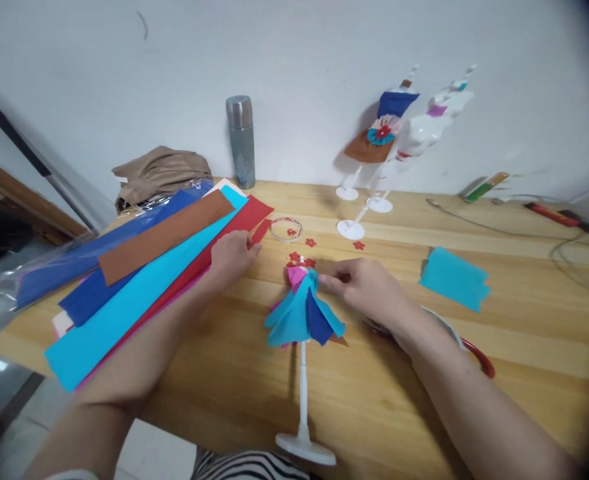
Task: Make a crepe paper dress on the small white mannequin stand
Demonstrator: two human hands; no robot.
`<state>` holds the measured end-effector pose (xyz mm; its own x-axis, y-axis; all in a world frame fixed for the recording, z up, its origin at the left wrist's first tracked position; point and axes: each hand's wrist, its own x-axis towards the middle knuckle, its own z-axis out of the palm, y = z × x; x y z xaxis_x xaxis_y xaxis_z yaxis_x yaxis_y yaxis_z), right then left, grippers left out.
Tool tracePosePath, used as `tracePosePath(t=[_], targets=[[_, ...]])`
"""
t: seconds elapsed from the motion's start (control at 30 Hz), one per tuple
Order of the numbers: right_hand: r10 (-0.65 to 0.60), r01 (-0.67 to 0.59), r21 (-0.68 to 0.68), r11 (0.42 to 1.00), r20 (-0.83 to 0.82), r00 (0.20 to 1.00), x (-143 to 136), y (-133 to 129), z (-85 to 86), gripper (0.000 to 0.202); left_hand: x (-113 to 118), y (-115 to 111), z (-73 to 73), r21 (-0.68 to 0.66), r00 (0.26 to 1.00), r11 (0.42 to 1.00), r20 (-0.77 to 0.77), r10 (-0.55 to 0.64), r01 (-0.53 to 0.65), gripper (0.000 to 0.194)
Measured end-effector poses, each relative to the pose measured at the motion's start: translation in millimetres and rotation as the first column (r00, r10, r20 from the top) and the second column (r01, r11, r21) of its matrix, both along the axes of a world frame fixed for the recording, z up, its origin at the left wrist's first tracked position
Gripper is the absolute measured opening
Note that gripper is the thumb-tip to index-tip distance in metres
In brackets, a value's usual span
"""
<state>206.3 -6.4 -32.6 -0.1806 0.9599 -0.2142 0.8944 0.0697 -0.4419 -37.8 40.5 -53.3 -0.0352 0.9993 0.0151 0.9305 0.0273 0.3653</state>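
Wood with pale grain forms the table [389, 407] across most of the frame, backed by a light wall [299, 60] along the top. A grey flask [241, 143] stands against that wall at upper centre, with a heap of tan cloth [167, 175] to its left. Coloured strips [134, 287] lie overlapped across the left side, and small dressed figures [397, 107] stand on white bases at upper right. Below them, a thin cable [454, 217] trails to the right edge, and a turquoise piece [454, 277] lies flat at mid-right.

Near the centre, a small form [294, 313] in turquoise, blue and pink stands upright on a white stand [303, 393]; red flower shapes [311, 243] lie just beyond it. From the lower left, the left hand [234, 252] reaches over the strips, fingers bent at a narrow red piece [261, 231]; whether they pinch it, I cannot tell. From the lower right, the right hand [361, 283] curls palm down, its fingertips at the form's turquoise edge, their grip likewise unclear
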Motion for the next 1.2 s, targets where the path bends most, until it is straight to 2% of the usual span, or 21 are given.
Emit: tracePosePath(t=[0.17, 0.23, 0.33, 0.4, 0.43, 0.47, 0.53, 0.57, 0.6, 0.67, 0.73, 0.83, 0.97, 1.1, 1.2], targets=[[-0.038, 0.043, 0.051, 0.998, -0.100, 0.994, -5.0, -1.9, -0.4, 0.031, -11.1, 14.6, -18.2, -0.008, 1.000, 1.000, -0.002, 0.027, -0.027, 0.011], [-0.051, 0.063, 0.067, 0.996, -0.173, 0.984, -6.4, -3.0, -1.2, 0.029, -10.1, 14.6, -17.0, -0.006, 0.999, 1.000, 0.048, 0.013, -0.013, 0.018], [-0.042, 0.085, 0.078, 0.993, -0.443, 0.895, -6.6, -3.8, -1.8, 0.030, -3.8, 10.1, -3.2, -0.003, 0.986, 0.999, 0.164, -0.037, 0.038, 0.025], [-0.021, 0.083, 0.078, 0.993, -0.590, 0.807, -7.0, -4.3, -1.1, 0.033, 4.0, 4.5, 9.7, -0.003, 0.945, 0.992, 0.304, -0.120, 0.127, 0.024], [-0.027, 0.078, 0.050, 0.996, -0.650, 0.760, -7.6, -4.5, -0.6, 0.038, 8.8, 1.5, 15.7, 0.006, 0.893, 0.980, 0.412, -0.182, 0.197, 0.023], [-0.051, 0.070, -0.002, 0.998, -0.714, 0.699, -8.4, -4.6, 0.0, 0.043, 14.1, -1.3, 20.9, 0.033, 0.806, 0.958, 0.534, -0.256, 0.283, 0.021], [-0.145, 0.026, -0.153, 0.988, -0.854, 0.500, -10.4, -4.3, 0.9, 0.054, 25.2, -5.3, 28.4, 0.137, 0.628, 0.892, 0.664, -0.406, 0.432, 0.020], [-0.200, 0.004, -0.215, 0.977, -0.898, 0.391, -11.2, -3.7, 1.0, 0.057, 30.9, -6.2, 31.0, 0.193, 0.575, 0.855, 0.667, -0.474, 0.481, 0.020], [-0.242, 0.000, -0.254, 0.967, -0.924, 0.297, -11.6, -2.7, 0.8, 0.057, 36.5, -6.5, 33.2, 0.235, 0.558, 0.823, 0.637, -0.532, 0.517, 0.019], [-0.277, 0.066, -0.269, 0.961, -0.945, 0.174, -10.8, 0.2, -0.6, 0.049, 47.3, -5.9, 37.3, 0.272, 0.555, 0.785, 0.582, -0.594, 0.556, 0.017], [-0.281, 0.152, -0.263, 0.953, -0.953, 0.110, -7.9, 3.4, -2.6, 0.040, 56.3, -5.4, 41.5, 0.250, 0.556, 0.797, 0.604, -0.572, 0.549, 0.014], [-0.267, 0.220, -0.245, 0.944, -0.960, 0.078, -2.8, 6.2, -4.7, 0.032, 64.5, -6.3, 46.6, 0.099, 0.512, 0.847, 0.758, -0.405, 0.523, 0.016], [-0.243, 0.249, -0.219, 0.943, -0.968, 0.068, -0.2, 6.1, -4.9, 0.026, 65.9, -8.4, 47.4, -0.094, 0.469, 0.837, 0.859, -0.206, 0.539, 0.012], [-0.242, 0.279, -0.216, 0.936, -0.968, 0.062, 0.5, 7.0, -3.2, 0.024, 63.1, -8.3, 45.5, -0.099, 0.439, 0.890, 0.890, -0.120, 0.445, 0.015], [-0.240, 0.316, -0.212, 0.925, -0.969, 0.051, 2.2, 8.9, -0.8, 0.028, 61.7, -7.6, 46.5, -0.098, 0.398, 0.906, 0.914, -0.082, 0.411, 0.014]])
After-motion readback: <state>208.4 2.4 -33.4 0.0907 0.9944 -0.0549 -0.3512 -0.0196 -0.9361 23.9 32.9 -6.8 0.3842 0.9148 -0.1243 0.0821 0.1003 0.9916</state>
